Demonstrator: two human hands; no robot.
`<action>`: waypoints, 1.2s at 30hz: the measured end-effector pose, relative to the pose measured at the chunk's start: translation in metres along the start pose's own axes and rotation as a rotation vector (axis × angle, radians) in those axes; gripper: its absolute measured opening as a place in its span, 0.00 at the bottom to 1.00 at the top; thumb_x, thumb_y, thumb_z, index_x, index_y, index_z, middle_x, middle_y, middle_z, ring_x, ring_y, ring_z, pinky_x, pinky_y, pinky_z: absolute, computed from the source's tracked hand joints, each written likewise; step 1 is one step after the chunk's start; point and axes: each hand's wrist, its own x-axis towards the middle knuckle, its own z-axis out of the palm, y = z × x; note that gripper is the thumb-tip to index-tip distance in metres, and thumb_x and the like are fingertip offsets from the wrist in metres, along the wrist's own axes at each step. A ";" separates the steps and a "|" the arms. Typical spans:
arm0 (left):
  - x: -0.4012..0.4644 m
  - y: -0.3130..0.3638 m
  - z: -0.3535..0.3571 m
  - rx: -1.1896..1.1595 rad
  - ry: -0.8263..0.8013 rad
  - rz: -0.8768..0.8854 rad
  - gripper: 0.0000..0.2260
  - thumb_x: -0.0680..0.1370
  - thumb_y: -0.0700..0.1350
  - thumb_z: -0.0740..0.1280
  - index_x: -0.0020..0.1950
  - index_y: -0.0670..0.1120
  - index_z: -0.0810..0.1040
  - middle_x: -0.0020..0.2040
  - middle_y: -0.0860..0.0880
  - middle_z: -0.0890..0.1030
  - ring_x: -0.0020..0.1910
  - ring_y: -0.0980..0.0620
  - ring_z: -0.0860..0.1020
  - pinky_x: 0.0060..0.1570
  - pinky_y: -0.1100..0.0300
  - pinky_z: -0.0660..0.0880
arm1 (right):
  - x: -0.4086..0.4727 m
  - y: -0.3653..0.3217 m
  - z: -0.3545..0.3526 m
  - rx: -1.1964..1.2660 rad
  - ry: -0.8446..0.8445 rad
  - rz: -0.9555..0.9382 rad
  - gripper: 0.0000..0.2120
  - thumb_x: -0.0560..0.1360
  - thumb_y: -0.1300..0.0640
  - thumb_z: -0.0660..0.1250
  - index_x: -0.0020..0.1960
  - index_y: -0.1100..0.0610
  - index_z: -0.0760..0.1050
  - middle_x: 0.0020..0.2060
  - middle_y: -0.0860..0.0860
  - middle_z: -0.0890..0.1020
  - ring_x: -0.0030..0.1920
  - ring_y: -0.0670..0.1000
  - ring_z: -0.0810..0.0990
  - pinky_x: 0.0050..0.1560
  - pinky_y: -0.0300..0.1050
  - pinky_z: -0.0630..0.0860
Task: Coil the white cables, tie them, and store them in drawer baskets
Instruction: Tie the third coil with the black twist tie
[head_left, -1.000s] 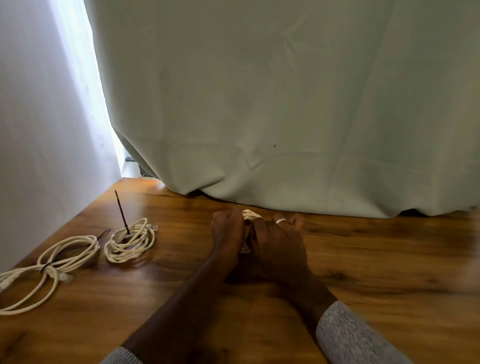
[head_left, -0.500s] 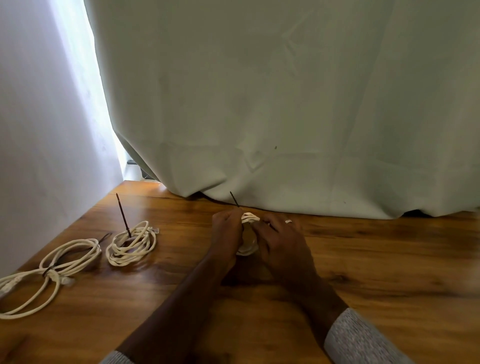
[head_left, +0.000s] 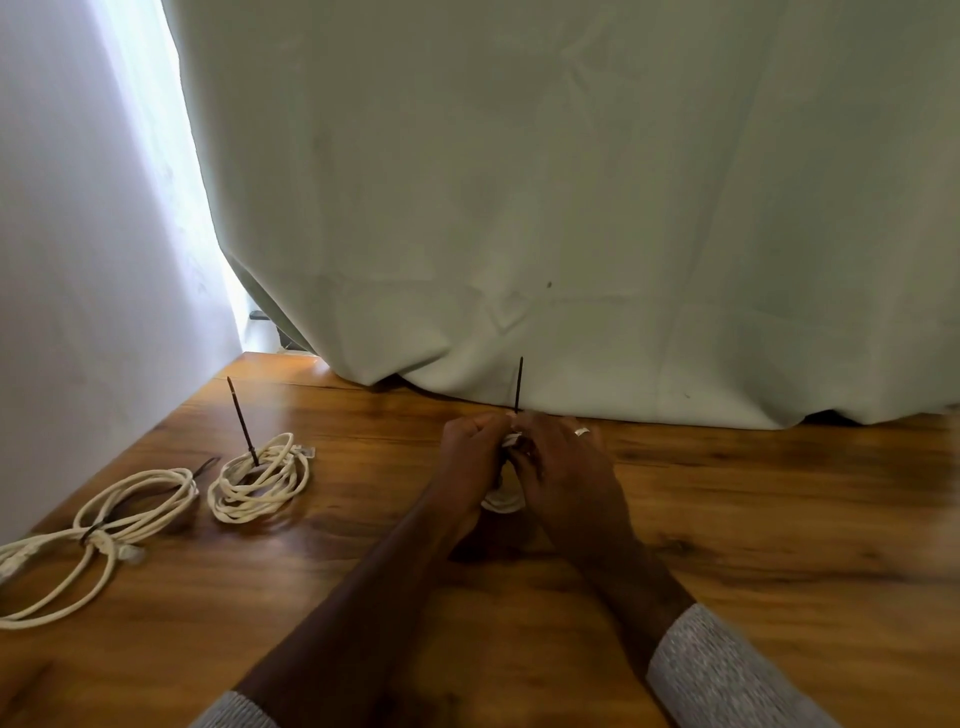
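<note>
Both hands meet near the middle of the table (head_left: 727, 519), toward its far edge, around a small white coil (head_left: 501, 501). The left hand (head_left: 475, 457) has its fingers curled round the coil's top and left side. The right hand (head_left: 563, 467) has its fingers bent onto the coil from the right; a ring (head_left: 583, 431) shows on 1 finger. A dark tie (head_left: 518, 384) stands straight up from between the fingertips, in front of the pale curtain (head_left: 571, 208) that hangs down to the far edge. Only the coil's lower loops show, below the hands; whether it touches the table I cannot tell.

Toward the left edge lie 2 more cables. The tight coil (head_left: 260, 480) has a dark tie tail (head_left: 241, 418) sticking up, tilted left. Nearer the left edge, a looser bundle (head_left: 111, 519) is cinched in the middle by a dark band (head_left: 89, 533).
</note>
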 end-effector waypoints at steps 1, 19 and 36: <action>0.000 0.000 0.000 0.015 0.001 -0.002 0.13 0.78 0.43 0.65 0.42 0.33 0.78 0.37 0.37 0.77 0.35 0.45 0.74 0.35 0.55 0.72 | 0.000 -0.001 -0.001 0.042 0.023 0.060 0.10 0.78 0.53 0.69 0.57 0.49 0.72 0.43 0.47 0.82 0.42 0.49 0.79 0.42 0.50 0.79; 0.004 -0.003 0.003 0.129 -0.112 0.039 0.14 0.81 0.42 0.64 0.40 0.34 0.78 0.33 0.41 0.75 0.29 0.49 0.70 0.26 0.60 0.65 | 0.005 0.023 -0.006 1.125 0.000 0.835 0.07 0.71 0.67 0.74 0.41 0.56 0.85 0.47 0.54 0.87 0.48 0.54 0.85 0.54 0.52 0.81; -0.008 0.003 0.011 0.109 -0.268 0.130 0.10 0.80 0.49 0.68 0.44 0.43 0.83 0.33 0.44 0.76 0.28 0.51 0.69 0.27 0.59 0.64 | 0.004 0.030 -0.009 1.201 0.115 1.026 0.07 0.70 0.64 0.74 0.48 0.63 0.83 0.43 0.60 0.87 0.44 0.57 0.85 0.52 0.54 0.82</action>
